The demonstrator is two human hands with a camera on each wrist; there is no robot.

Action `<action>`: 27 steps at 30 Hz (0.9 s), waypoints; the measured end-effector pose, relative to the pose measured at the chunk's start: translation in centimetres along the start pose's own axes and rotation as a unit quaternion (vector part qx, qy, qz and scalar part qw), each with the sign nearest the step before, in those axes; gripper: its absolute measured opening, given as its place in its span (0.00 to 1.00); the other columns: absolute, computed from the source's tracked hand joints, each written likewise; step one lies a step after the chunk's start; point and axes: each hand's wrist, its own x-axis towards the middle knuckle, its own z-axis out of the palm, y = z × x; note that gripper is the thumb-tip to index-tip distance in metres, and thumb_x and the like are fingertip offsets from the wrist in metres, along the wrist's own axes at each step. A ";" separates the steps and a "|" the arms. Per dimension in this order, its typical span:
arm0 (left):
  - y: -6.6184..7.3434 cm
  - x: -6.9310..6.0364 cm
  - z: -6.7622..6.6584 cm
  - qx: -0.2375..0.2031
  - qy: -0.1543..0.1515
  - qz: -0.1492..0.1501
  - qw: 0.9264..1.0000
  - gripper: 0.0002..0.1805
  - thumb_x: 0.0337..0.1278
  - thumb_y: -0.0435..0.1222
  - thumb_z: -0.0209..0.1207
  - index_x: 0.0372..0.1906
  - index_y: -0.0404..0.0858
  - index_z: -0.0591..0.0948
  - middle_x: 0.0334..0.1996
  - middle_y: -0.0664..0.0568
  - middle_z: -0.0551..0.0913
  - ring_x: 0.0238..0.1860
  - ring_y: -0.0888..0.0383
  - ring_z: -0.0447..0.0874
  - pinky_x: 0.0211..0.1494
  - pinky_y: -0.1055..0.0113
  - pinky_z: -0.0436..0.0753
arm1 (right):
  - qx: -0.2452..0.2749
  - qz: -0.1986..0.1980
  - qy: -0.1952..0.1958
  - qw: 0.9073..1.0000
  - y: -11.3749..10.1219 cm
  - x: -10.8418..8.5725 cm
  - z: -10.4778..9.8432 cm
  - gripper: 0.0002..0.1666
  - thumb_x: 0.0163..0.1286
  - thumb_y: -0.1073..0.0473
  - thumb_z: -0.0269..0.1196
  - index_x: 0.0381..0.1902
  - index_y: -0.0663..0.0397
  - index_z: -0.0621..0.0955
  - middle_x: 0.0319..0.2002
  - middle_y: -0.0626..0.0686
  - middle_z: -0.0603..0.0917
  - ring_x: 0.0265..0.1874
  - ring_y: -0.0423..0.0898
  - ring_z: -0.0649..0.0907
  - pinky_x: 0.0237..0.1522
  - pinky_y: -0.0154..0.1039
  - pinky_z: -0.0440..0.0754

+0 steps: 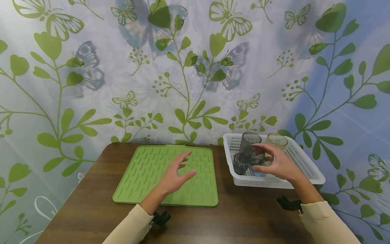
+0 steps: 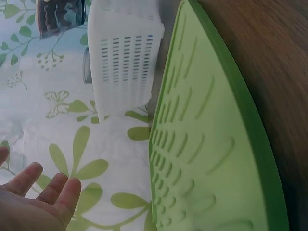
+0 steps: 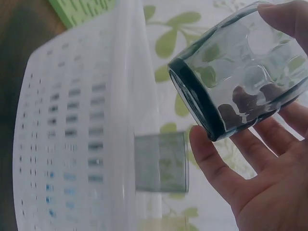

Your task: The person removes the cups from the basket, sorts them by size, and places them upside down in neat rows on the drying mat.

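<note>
My right hand (image 1: 278,162) grips a smoky grey drinking glass (image 1: 254,155) between thumb and fingers, over the left half of a white plastic basket (image 1: 259,183). In the right wrist view this glass (image 3: 236,72) is tilted, with a thick dark base and dimpled sides. Inside the basket stand a taller grey glass (image 1: 250,137), a yellowish glass (image 1: 278,139) and another dark glass (image 1: 239,166) at the left. My left hand (image 1: 174,176) hovers over a green ridged drying mat (image 1: 143,176), fingers spread, holding nothing.
Mat and basket both lie on a brown wooden table (image 1: 231,217), the basket to the right. Behind the table hangs a curtain (image 1: 170,67) printed with leaves and butterflies. Something blue (image 1: 258,173) lies low in the basket.
</note>
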 end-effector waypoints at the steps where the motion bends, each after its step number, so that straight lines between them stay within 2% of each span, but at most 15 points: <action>1: 0.1 0.1 0.2 -0.001 -0.002 -0.002 1.000 0.39 0.66 0.46 0.66 0.79 0.59 0.63 0.75 0.51 0.67 0.73 0.48 0.70 0.74 0.49 0.74 | 0.000 -0.003 -0.002 1.000 -0.1 0.1 0.3 0.43 0.59 0.53 0.79 0.70 0.47 0.75 0.56 0.53 0.82 0.53 0.45 0.80 0.53 0.59 0.84; 5: 0.5 0.3 0.8 -0.016 -0.005 0.001 1.000 0.39 0.66 0.45 0.66 0.78 0.57 0.63 0.76 0.50 0.67 0.73 0.48 0.70 0.74 0.49 0.74 | 0.013 -0.017 -0.009 1.000 -0.5 0.7 1.3 0.41 0.58 0.52 0.79 0.68 0.47 0.76 0.56 0.52 0.83 0.52 0.44 0.82 0.52 0.45 0.86; 7: 0.8 0.5 1.1 -0.024 -0.007 0.003 1.000 0.39 0.66 0.44 0.67 0.78 0.56 0.64 0.76 0.50 0.67 0.73 0.47 0.70 0.74 0.49 0.74 | 0.020 -0.023 -0.014 0.999 -0.9 1.0 1.7 0.40 0.58 0.52 0.79 0.67 0.47 0.77 0.55 0.52 0.84 0.52 0.44 0.82 0.51 0.41 0.86; 14: 1.7 0.8 1.9 -0.036 -0.015 0.004 0.999 0.40 0.64 0.44 0.68 0.78 0.55 0.65 0.75 0.52 0.68 0.72 0.49 0.72 0.72 0.50 0.76 | 0.008 -0.028 -0.021 0.999 -2.5 1.8 3.1 0.42 0.57 0.49 0.80 0.68 0.47 0.77 0.57 0.50 0.84 0.53 0.47 0.82 0.53 0.55 0.85; 22: 2.7 0.9 2.7 -0.053 -0.027 0.004 0.998 0.40 0.62 0.45 0.70 0.77 0.51 0.66 0.72 0.49 0.71 0.69 0.46 0.74 0.70 0.51 0.79 | -0.004 -0.069 -0.032 0.997 -4.8 2.5 5.5 0.43 0.55 0.48 0.80 0.67 0.46 0.78 0.57 0.48 0.85 0.52 0.45 0.82 0.48 0.47 0.86; 27: 3.6 0.9 3.0 -0.062 -0.037 -0.024 0.997 0.42 0.61 0.49 0.69 0.78 0.50 0.65 0.72 0.49 0.71 0.69 0.46 0.75 0.70 0.52 0.79 | 0.001 -0.090 -0.041 0.995 -6.3 2.9 6.7 0.42 0.54 0.48 0.80 0.66 0.45 0.79 0.56 0.47 0.84 0.51 0.44 0.81 0.46 0.46 0.84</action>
